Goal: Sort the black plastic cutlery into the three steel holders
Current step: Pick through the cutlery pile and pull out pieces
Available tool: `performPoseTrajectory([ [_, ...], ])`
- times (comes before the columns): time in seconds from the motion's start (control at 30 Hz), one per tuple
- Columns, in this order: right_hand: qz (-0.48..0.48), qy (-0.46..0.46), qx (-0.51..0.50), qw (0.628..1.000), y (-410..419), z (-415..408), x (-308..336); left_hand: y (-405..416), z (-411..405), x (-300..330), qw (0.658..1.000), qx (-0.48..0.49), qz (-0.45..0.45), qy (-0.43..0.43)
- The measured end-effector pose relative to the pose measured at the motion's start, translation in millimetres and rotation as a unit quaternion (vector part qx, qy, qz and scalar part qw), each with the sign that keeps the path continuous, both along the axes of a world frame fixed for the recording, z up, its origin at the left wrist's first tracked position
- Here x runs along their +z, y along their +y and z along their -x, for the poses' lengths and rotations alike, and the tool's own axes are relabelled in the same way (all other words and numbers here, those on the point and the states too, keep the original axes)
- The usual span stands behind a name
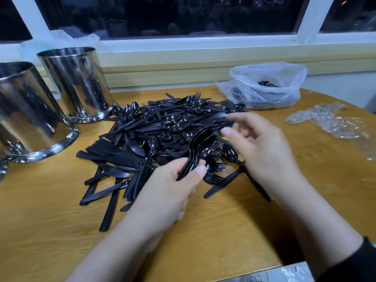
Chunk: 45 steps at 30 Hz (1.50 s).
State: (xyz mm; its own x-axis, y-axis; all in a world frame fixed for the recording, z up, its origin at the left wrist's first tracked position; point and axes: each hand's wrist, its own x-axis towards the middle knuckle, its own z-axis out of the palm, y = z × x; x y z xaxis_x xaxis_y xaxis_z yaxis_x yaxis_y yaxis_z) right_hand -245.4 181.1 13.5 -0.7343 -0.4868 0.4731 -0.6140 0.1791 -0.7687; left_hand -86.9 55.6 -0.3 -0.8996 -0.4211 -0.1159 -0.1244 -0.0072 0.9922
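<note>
Your left hand (173, 184) grips a small bunch of glossy black plastic spoons (200, 147), thumb and fingers (198, 171) curled round the handles so the bowls fan upward. Your right hand (262, 147) hovers just beside those bowls with its fingers loosely bent and apart; the tips look blurred, and whether they pinch anything you cannot tell. Beneath both hands lies the heap of black cutlery (162, 129) in the middle of the wooden surface (223, 231), whose grain is warm yellow-brown: shiny oval spoons, thin-tined forks (215, 165) bunched near your left thumb, and flat matte knives (109, 157) splayed on the heap's left side. Two steel holders stand at the left, both polished cylinders with flared bases that mirror the room: the nearer holder (30, 119) and the farther holder (79, 82) beside the window sill. At the far right sits a crumpled translucent plastic bag (268, 84) with more black cutlery inside, and nearer you lies a wrinkled clear plastic wrap (333, 121).
</note>
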Motion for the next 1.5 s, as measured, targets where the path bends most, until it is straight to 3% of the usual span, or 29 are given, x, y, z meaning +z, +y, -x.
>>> performPoseTrajectory([
  [0.1, -0.108, 0.024, -0.09, 0.99, 16.2, 20.5, 3.4, -2.7, 0.2, -1.9, 0.999, 0.021, -0.034, 0.01],
  [0.23, -0.264, 0.039, -0.059, 0.962, 17.8, 24.9, -8.2, -4.4, 1.0, -4.4, 0.999, 0.025, -0.029, 0.009],
  [0.5, -0.334, 0.06, -0.008, 0.94, 1.1, 20.2, -18.4, -4.3, -0.2, -8.4, 0.999, 0.015, -0.02, 0.02],
  [1.03, -0.256, 0.054, -0.046, 0.964, -1.5, 23.4, -24.3, -4.4, 0.5, -7.7, 0.999, 0.02, -0.03, 0.026],
  [1.3, -0.061, -0.025, -0.083, 0.994, 5.3, 17.6, 3.6, -2.6, -0.8, -8.3, 0.998, 0.044, -0.031, 0.036],
  [1.5, 0.092, -0.166, 0.026, 0.981, -11.5, -14.9, 23.2, 4.0, -2.5, -2.1, 0.993, 0.076, -0.069, 0.05],
])
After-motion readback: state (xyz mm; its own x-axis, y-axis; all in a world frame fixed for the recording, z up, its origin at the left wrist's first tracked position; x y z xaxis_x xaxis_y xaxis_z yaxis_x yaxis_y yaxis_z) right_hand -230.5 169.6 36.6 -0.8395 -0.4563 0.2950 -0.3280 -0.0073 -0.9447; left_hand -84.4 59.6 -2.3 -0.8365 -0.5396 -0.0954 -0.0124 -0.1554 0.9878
